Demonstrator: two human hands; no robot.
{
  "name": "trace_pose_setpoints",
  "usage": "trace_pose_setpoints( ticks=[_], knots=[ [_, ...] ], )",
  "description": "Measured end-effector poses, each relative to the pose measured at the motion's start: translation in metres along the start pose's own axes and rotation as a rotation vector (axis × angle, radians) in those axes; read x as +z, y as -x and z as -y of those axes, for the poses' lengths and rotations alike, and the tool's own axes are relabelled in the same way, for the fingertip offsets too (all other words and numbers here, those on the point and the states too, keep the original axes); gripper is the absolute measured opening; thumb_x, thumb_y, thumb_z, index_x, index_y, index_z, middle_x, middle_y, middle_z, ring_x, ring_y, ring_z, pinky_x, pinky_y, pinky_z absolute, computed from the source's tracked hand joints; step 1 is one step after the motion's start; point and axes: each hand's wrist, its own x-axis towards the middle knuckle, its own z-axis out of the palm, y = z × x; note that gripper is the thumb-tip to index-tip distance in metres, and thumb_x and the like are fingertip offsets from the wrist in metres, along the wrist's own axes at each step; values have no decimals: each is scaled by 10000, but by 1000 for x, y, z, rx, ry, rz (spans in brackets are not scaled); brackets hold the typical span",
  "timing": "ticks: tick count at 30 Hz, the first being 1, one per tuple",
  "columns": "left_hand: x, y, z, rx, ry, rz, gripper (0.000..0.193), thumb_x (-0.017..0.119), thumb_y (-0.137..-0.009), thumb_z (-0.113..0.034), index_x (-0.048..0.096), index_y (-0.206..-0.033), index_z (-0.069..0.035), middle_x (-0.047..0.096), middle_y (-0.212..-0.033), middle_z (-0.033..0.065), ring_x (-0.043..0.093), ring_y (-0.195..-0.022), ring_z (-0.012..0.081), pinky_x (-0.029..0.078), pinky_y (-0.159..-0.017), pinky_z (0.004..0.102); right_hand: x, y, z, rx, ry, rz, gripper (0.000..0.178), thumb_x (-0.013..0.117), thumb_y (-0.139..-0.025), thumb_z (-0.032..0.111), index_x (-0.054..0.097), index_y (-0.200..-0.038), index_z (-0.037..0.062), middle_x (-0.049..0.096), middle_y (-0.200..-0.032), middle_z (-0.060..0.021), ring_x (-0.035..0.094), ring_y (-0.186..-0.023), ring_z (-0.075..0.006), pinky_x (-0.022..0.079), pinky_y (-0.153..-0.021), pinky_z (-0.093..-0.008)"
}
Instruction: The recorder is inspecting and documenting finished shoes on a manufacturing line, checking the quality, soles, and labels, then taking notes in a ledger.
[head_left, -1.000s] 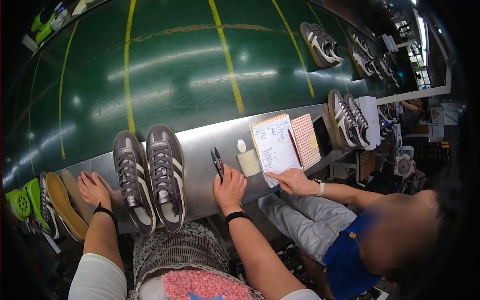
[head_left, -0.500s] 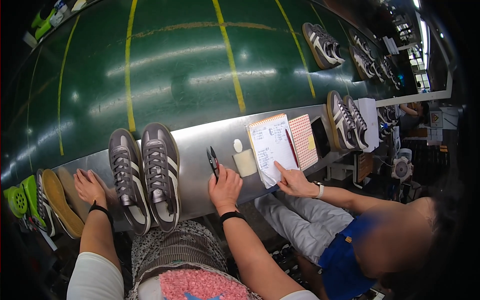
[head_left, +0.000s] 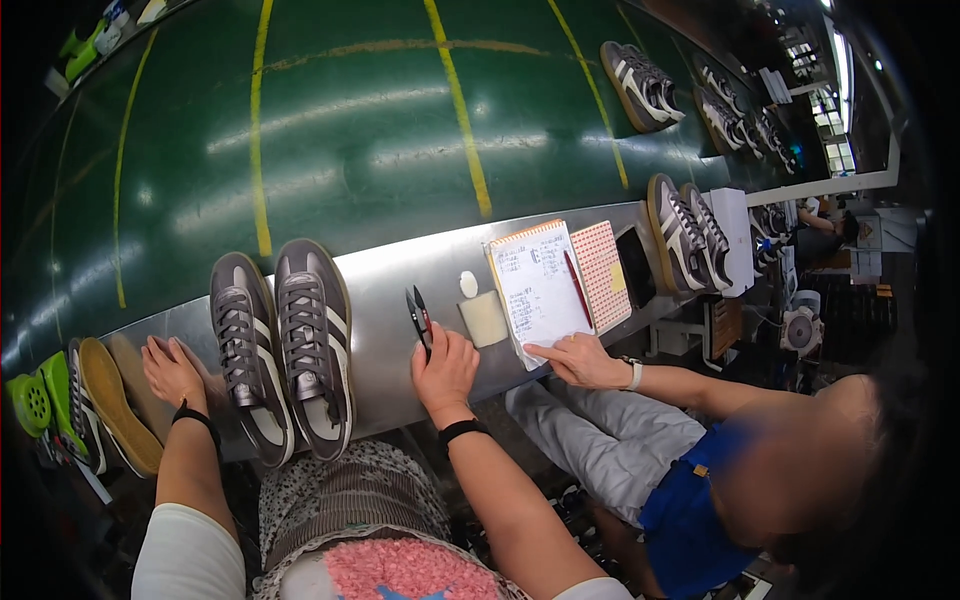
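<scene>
My left hand [head_left: 172,372] lies flat on the metal ledge [head_left: 385,275], its fingers stretched out and holding nothing. To its right stands a pair of grey lace-up sneakers with white stripes, a left shoe [head_left: 238,330] and a right shoe [head_left: 310,325], toes pointing away from me. In my right hand [head_left: 446,368] is a pair of black thread snips [head_left: 419,312], blades up and slightly apart. Right of that hand are a cream block [head_left: 484,320] and a small white oval piece [head_left: 468,284]. A co-worker's hand [head_left: 582,360] points at the lower edge of a handwritten notebook [head_left: 535,290].
Beyond the ledge runs a green belt [head_left: 350,120] with yellow lines, carrying more sneakers [head_left: 640,88] at far right. A red pen [head_left: 578,292], a patterned notebook [head_left: 598,265] and another sneaker pair [head_left: 682,238] lie rightward. At far left, an upturned gum-soled shoe [head_left: 118,405] sits beside a green fan [head_left: 35,405].
The co-worker's pointing finger has slid down and left to the notebook's bottom edge. My hands keep their places, and the view has shifted slightly.
</scene>
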Motion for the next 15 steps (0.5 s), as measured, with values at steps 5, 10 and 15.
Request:
trace_pose_setpoints(
  ticks=[5, 10, 15],
  knots=[
    [-2, 0, -3, -9, -16, 9, 502, 392, -902, -439, 394, -1319, -161, 373, -1368, 75, 320, -1268, 255, 259, -1015, 433, -15, -3, 2, 45, -123, 124, 501, 583, -802, 258, 429, -1232, 53, 502, -990, -91, 461, -939, -276, 333, -830, -418],
    [9, -2, 3, 2, 5, -26, 508, 393, -899, -450, 397, -1316, -161, 375, -1367, 75, 327, -1264, 258, 262, -1010, 441, -19, 0, -11, 272, -305, 9, 546, 533, -854, 247, 335, -1304, 11, 499, -989, -115, 483, -873, -288, 377, -796, -415],
    [7, -3, 2, -7, 2, -20, 506, 394, -898, -453, 403, -1313, -163, 376, -1366, 74, 326, -1266, 256, 263, -1009, 442, -34, -16, -27, 488, -297, -35, 490, 445, -887, 166, 305, -1317, -21, 489, -978, -198, 516, -857, -345, 423, -755, -413]
  ],
)
